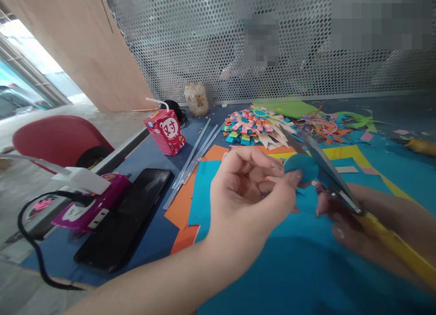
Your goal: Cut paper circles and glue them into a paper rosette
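My left hand (254, 187) pinches a small blue paper disc (304, 166) between thumb and fingers. From the right, my right hand (371, 219) is closed round scissors (335, 185) with yellow handles. Their blades stand apart at the right edge of the disc; whether they touch it I cannot tell. Below both hands lie large blue paper sheets (293, 265), with orange paper (182, 217) and yellow paper (366, 162) showing beneath. Just beyond the hands sit layered paper flowers (250, 124) with fringed petals.
Paper scraps (327, 126) lie heaped behind the scissors. Clear sticks (195, 156), a red drink carton (165, 131) and a jar (196, 99) stand or lie to the left. Nearer are a black phone (124, 219) and a purple power strip (91, 206). Perforated metal (204, 37) borders the back.
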Tool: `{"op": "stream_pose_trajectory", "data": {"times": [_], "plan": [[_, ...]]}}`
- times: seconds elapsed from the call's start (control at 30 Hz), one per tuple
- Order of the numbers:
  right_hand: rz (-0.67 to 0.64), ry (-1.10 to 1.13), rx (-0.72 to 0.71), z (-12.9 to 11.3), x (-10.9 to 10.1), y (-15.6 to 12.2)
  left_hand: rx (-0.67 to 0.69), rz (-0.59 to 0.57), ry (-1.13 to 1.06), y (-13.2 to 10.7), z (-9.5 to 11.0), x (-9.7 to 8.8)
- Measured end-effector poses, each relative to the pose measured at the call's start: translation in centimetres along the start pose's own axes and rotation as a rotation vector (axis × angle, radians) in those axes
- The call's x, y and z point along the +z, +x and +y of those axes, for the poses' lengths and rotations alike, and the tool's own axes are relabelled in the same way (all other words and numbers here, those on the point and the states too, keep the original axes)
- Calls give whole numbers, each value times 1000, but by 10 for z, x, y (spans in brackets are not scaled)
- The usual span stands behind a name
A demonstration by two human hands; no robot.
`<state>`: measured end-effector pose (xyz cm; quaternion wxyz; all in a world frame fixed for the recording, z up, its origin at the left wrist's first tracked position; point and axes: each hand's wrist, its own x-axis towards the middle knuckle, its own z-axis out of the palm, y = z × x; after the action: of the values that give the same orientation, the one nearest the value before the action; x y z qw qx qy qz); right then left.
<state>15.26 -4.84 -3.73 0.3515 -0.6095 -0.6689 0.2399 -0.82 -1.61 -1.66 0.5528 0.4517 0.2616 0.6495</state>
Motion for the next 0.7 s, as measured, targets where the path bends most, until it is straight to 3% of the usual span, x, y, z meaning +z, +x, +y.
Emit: {"op": "stream_pose_trajectory", "data": {"times": [0.33,0.7], "plan": [[-8,72,97,-2,2,-1,19,2,13,1,1,0],[-18,-15,28,3,2,-2,16,2,7,3,1,-3]]}}
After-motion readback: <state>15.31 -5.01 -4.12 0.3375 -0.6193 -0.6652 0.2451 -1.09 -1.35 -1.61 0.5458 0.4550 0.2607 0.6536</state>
